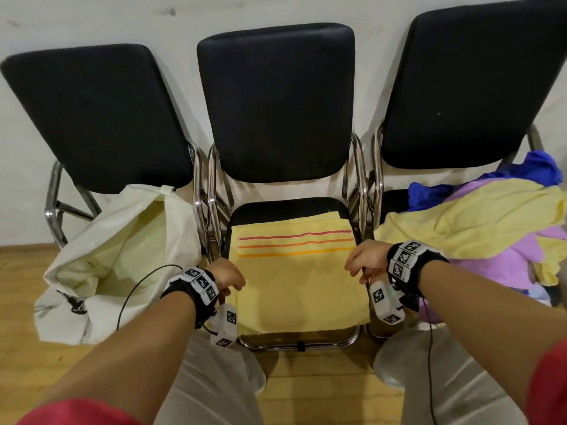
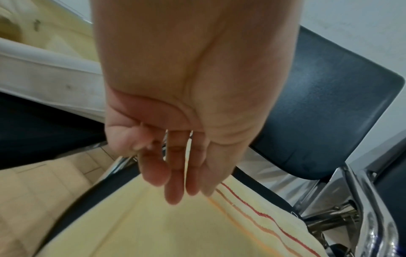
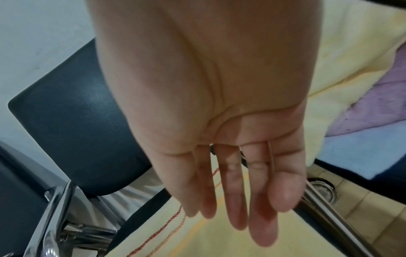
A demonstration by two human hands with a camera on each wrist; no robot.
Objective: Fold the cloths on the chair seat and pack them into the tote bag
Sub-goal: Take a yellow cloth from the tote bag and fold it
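A yellow striped towel lies spread flat over the seat of the middle chair, its near edge hanging just over the front rim. The left hand hovers at its left edge and the right hand at its right edge; both wrist views show fingers straight and relaxed, holding nothing, though whether any fingertip brushes the fabric is hard to tell. The towel looks soft, light and limp, so it will sag between grips; pinching the two near corners and carrying them to the far edge should fold it cleanly. The white tote bag gapes open on the left chair, and more cloths are heaped on the right one
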